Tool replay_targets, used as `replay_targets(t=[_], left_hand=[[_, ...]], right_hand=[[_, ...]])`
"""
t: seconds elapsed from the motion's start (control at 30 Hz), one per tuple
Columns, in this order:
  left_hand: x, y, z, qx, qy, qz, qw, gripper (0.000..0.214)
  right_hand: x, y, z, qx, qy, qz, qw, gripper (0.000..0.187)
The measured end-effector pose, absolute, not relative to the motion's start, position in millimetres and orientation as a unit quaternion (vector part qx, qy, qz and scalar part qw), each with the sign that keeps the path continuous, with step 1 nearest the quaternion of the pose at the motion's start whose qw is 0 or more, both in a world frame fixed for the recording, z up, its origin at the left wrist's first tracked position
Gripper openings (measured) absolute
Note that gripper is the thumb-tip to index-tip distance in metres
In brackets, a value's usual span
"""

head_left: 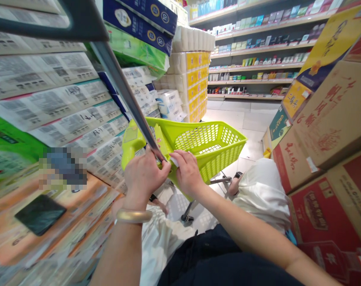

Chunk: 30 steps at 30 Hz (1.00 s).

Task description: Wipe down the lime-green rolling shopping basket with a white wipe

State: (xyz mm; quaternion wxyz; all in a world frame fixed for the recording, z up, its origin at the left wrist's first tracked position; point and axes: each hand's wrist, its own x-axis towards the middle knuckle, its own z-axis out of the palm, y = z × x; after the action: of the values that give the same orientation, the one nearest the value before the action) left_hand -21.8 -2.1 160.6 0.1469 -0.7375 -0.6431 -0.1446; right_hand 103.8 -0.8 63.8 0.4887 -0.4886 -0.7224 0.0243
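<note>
My left hand (pixel 144 174), with a bangle on the wrist, is closed around the lower end of a long grey metal pole (pixel 123 89) that rises up and to the left. My right hand (pixel 188 172) pinches a small white piece (pixel 173 161) right at the pole's lower end; what it is I cannot make out. Both hands meet just over the near rim of a lime-green plastic shopping cart (pixel 210 145). The cart's basket looks empty. My knees in white trousers show below the hands.
Stacked packs of tissue and toilet paper (pixel 64 107) fill the left side, with a dark phone (pixel 40 214) lying on a lower pack. Cardboard boxes (pixel 332 131) are piled on the right. A tiled aisle (pixel 242 119) leads to product shelves (pixel 258 51) at the back.
</note>
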Motion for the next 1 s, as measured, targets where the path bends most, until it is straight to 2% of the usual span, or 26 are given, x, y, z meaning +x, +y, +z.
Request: replay_targets(t=[0.33, 0.53, 0.67, 1.0], left_hand=[[-19, -3, 165, -0.73, -0.659, -0.124, 0.131, 0.042], [-19, -1, 164, -0.727, -0.661, -0.126, 0.138, 0.044], [-23, 0, 162, -0.729, -0.656, -0.131, 0.143, 0.047], [-18, 4, 164, -0.722, -0.669, -0.119, 0.131, 0.049]], right_hand=[[165, 22, 35, -0.625, -0.641, 0.024, 0.445, 0.05], [123, 10, 57, -0.555, -0.689, 0.037, 0.464, 0.05], [122, 5, 63, -0.541, -0.71, 0.047, 0.448, 0.048], [164, 20, 46, -0.633, -0.64, 0.054, 0.433, 0.047]])
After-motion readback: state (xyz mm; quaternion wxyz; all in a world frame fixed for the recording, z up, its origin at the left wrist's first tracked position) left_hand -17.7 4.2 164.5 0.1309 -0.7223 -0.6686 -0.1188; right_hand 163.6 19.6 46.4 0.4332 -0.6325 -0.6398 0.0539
